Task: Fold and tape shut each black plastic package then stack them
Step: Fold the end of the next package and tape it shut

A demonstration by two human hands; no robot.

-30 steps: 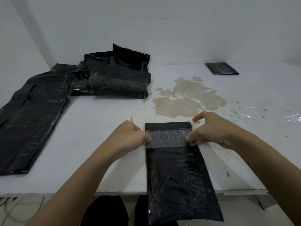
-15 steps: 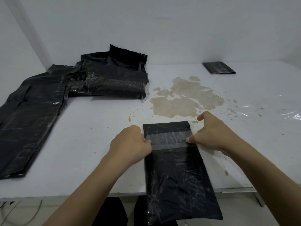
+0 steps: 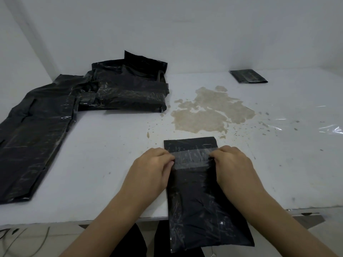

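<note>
A long black plastic package (image 3: 200,201) lies on the white table (image 3: 115,164) in front of me, its near end hanging over the table's front edge. A strip of clear tape (image 3: 192,158) runs across it near the far end. My left hand (image 3: 154,167) holds the strip's left end at the package's left edge, fingers curled. My right hand (image 3: 233,164) holds the right end the same way. A folded, taped black package (image 3: 247,76) lies at the far right of the table.
A pile of black plastic packages (image 3: 128,89) sits at the back left, and more black plastic (image 3: 35,136) spreads along the left side. A large brown stain (image 3: 207,112) marks the table's middle. Clear film (image 3: 332,128) lies at the right edge.
Both hands have moved inward over the tape strip's ends. My right index finger, stretched out before, is now curled down onto the tape.
</note>
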